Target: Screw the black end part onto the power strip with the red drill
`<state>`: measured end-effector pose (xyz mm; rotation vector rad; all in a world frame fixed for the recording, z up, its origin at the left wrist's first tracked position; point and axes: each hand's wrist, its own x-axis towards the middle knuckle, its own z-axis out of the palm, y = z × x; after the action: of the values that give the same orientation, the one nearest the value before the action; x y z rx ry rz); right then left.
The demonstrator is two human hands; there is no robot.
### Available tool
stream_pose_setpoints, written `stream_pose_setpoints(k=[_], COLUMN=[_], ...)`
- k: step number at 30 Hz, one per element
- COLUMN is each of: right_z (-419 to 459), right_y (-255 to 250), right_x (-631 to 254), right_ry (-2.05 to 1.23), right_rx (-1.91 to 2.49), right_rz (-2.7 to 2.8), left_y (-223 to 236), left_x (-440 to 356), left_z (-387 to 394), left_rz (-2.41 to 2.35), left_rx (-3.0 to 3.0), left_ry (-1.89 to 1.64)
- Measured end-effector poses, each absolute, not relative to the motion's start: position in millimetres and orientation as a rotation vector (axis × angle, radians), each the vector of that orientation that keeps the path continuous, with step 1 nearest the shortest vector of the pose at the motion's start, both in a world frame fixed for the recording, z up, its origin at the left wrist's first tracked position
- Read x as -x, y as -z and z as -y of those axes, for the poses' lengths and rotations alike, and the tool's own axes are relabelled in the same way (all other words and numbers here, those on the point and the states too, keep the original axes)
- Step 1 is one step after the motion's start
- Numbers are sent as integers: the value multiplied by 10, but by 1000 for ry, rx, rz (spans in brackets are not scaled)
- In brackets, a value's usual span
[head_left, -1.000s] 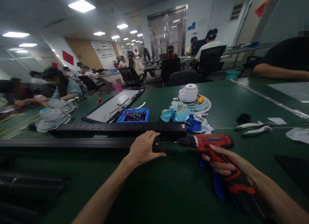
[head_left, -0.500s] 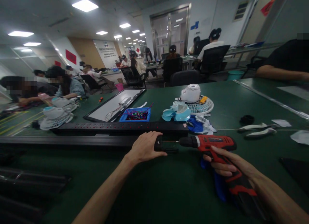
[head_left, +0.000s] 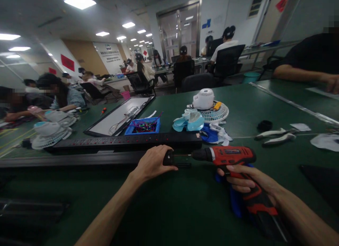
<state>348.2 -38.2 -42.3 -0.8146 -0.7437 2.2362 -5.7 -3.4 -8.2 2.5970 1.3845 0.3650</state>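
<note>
My left hand (head_left: 151, 165) is closed around the right end of a long black bar (head_left: 79, 160), with fingers over the top and thumb below. A dark end piece (head_left: 168, 157) shows just beyond those fingers. In my right hand (head_left: 250, 180) is a red and black cordless drill (head_left: 234, 154), held by its grip and pointed left. Its thin bit (head_left: 184, 154) reaches to the end piece; whether it sits in a screw is too small to tell. Behind the bar lies a black power strip (head_left: 127, 142) with a row of reddish marks.
A blue tray of coloured wires (head_left: 143, 127), a framed panel (head_left: 116, 115), light-blue fan blades (head_left: 189, 121) and a white fan (head_left: 209, 106) stand behind the strip. Pliers (head_left: 277, 136) lie at the right. Dark parts (head_left: 29, 210) lie front left. A co-worker's arm (head_left: 299, 73) rests far right.
The whole view has shifted slightly, so things appear a little further left. Both hands keep their holds, and the drill stays lined up with the bar's end.
</note>
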Motion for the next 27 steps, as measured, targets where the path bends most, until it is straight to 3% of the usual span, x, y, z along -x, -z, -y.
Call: stream_pose_setpoints(k=[27], right_z=[402], right_y=[331], right_x=[-3423], right_ry=[-2256], right_rx=[850], right_rz=[770], left_y=[134], left_x=[56], left_z=[43], left_rz=[-1416], left_rx=[-2635], left_ry=[-390])
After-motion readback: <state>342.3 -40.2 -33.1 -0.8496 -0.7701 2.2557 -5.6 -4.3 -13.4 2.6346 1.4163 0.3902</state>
